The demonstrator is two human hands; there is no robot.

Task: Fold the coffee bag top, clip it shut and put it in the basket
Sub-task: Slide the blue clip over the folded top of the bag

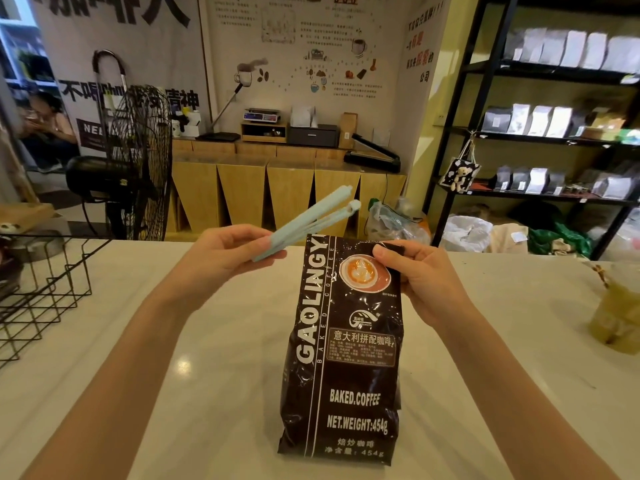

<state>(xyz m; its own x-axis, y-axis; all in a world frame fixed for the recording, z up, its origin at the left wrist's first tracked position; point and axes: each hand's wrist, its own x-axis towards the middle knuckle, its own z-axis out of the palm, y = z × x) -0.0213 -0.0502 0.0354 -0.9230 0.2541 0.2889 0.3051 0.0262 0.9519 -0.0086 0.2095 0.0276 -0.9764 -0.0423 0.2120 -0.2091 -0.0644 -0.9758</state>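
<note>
A dark brown coffee bag (343, 358) stands upright on the white counter (207, 393), its top folded down. My right hand (415, 275) pinches the folded top at its right corner. My left hand (225, 252) holds a long pale blue sealing clip (298, 225) by one end, just left of the bag's top. The clip's two arms are spread apart at the far end and do not touch the bag. A black wire basket (45, 289) sits at the counter's left edge.
A yellowish iced drink in a plastic cup (620, 320) stands at the right of the counter. Beyond the counter are a black floor fan (138, 157), wooden cabinets and a shelf of coffee bags (554, 123). A person sits far left.
</note>
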